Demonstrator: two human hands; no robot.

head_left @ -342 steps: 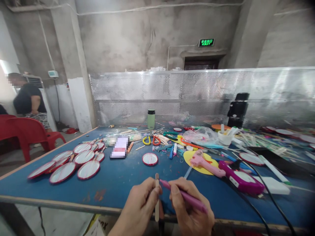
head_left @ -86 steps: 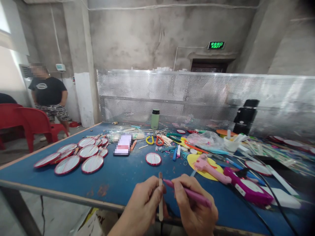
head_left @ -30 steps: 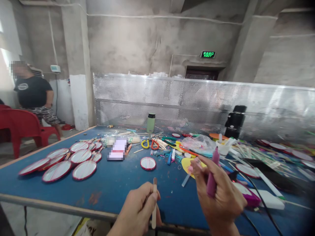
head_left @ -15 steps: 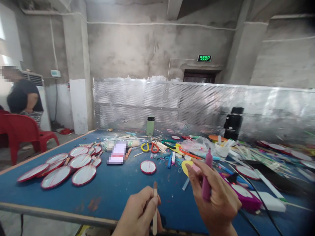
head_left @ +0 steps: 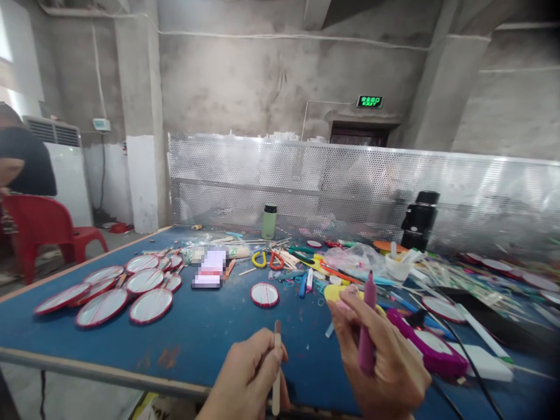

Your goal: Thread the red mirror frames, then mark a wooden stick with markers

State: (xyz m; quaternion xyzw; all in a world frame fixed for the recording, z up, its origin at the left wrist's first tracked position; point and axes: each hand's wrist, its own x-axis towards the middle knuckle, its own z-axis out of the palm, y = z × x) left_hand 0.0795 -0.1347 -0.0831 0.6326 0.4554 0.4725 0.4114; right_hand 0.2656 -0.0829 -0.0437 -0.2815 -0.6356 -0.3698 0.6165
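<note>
My left hand (head_left: 247, 370), near the table's front edge, is closed on a wooden craft stick (head_left: 276, 391). The stick stands nearly upright, and its top end is darker brown. To the right, my right hand (head_left: 389, 367) is closed on a mauve marker pen (head_left: 368, 329) pointing upward. A pinkish patch shows by its thumb and forefinger tips; I cannot make out what it is. Behind those fingertips lies a yellow piece (head_left: 335, 293). A round white disc with a red rim (head_left: 265, 295) lies flat beyond my hands.
Red-rimmed discs (head_left: 102, 307) overlap on the left, near a blurred phone (head_left: 210, 271). A green bottle (head_left: 270, 223) and a black flask (head_left: 420, 219) stand behind. Cables and a purple device (head_left: 426, 344) lie on the right, among sticks and pens. A person stands far left by a red chair (head_left: 41, 221).
The view has shifted slightly, and the person at far left has moved further left. Both hands keep hold of the stick and the marker, almost in the same places.
</note>
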